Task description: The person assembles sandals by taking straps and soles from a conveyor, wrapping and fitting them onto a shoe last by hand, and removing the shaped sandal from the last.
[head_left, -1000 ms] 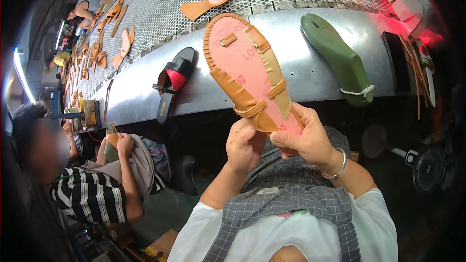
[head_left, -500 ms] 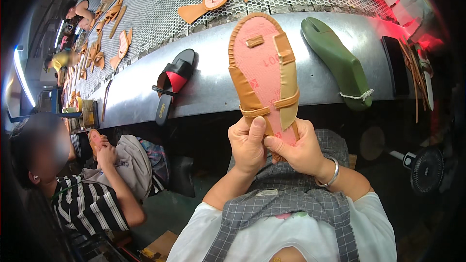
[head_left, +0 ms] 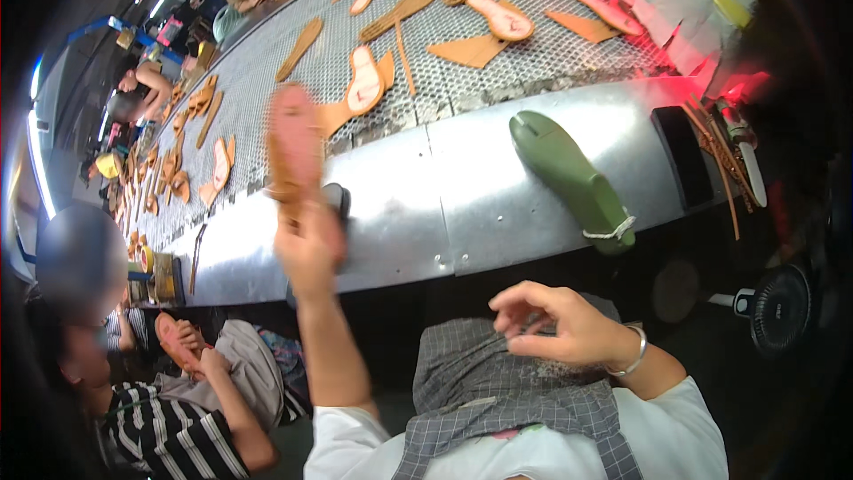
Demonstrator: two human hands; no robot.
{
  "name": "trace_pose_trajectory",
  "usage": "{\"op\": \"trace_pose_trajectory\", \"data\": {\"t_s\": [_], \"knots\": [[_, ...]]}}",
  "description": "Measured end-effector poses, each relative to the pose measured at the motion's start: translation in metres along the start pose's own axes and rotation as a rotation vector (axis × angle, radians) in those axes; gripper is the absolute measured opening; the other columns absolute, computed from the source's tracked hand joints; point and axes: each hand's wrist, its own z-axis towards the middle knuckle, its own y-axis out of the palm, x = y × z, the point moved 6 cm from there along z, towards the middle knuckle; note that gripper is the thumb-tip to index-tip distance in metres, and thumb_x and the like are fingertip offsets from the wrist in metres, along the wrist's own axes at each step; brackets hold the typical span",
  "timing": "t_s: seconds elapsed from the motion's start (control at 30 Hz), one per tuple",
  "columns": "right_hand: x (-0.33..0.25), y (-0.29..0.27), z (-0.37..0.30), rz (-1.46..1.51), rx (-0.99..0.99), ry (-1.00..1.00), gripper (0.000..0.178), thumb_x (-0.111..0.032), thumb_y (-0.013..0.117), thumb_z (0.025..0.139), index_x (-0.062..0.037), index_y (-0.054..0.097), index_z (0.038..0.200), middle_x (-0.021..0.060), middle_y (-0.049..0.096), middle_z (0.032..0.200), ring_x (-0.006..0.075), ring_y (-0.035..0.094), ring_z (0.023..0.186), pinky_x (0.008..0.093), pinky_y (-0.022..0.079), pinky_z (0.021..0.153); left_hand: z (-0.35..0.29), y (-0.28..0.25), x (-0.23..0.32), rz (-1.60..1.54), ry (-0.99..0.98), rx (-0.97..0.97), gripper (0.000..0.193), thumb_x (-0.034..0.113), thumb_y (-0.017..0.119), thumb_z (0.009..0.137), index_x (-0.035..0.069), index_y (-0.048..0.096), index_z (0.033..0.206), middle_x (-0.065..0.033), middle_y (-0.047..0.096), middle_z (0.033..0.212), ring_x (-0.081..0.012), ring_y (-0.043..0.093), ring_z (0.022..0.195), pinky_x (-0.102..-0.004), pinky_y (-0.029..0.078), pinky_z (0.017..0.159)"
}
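Note:
My left hand (head_left: 304, 247) grips the heel end of a pink-soled sandal upper (head_left: 298, 135) with tan straps, held upright over the metal table edge and smeared by motion. Behind that hand the black sandal (head_left: 336, 199) is mostly hidden; only a dark part shows. My right hand (head_left: 564, 327) hovers above my checked apron, fingers loosely bent and apart, with nothing in it. Beyond it, on the metal ledge, lies a green shoe last (head_left: 573, 176) with a white cord tied round one end.
A mesh conveyor (head_left: 342, 44) carries several tan straps and pink insoles. To the right lie a dark flat phone-like slab (head_left: 689, 156), tan strips (head_left: 721, 160) and a knife (head_left: 753, 169). A black fan (head_left: 782, 311) stands lower right. At left, a co-worker in a striped shirt (head_left: 169, 422) holds a pink insole.
My left hand has carried the sandal upper left, in front of the black sandal. My right hand has let go and drawn back slightly lower right. The view has shifted.

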Motion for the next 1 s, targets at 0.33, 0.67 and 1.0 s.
{"op": "trace_pose_trajectory", "data": {"t_s": [0.33, 0.67, 1.0], "knots": [[-0.058, -0.099, -0.039, -0.006, 0.306, -0.193, 0.031, -0.004, 0.069, 0.082, -0.0012, 0.06, 0.112, 0.0054, 0.065, 0.09, 0.0109, 0.062, 0.087, 0.0247, 0.051, 0.078, 0.25, -0.12, -0.194, 1.243, -0.046, -0.425, 0.05, 0.041, 0.047, 0.089, 0.001, 0.062, 0.116, -0.0249, 0.062, 0.115, -0.0391, 0.058, 0.11, -0.0436, 0.043, 0.096], [-0.05, -0.273, 0.113, -0.259, 0.529, -0.155, 0.02, -0.016, 0.064, 0.087, -0.0035, 0.062, 0.103, 0.0019, 0.065, 0.085, 0.0083, 0.061, 0.074, 0.0227, 0.049, 0.06, 0.196, 0.096, -0.028, 1.116, 0.424, -0.734, 0.047, 0.032, 0.061, 0.085, 0.007, 0.059, 0.124, -0.0212, 0.059, 0.124, -0.0379, 0.058, 0.111, -0.0409, 0.044, 0.095], [-0.007, -0.288, 0.158, -0.197, 0.434, -0.177, 0.013, -0.011, 0.062, 0.089, -0.0001, 0.062, 0.096, 0.0029, 0.063, 0.076, 0.0075, 0.059, 0.066, 0.0201, 0.048, 0.06, 0.136, 0.351, -0.041, 0.965, 0.741, -0.547, 0.081, 0.052, 0.069, 0.076, 0.019, 0.037, 0.143, -0.0229, 0.029, 0.148, -0.0415, 0.028, 0.135, -0.0518, 0.025, 0.11]]}}
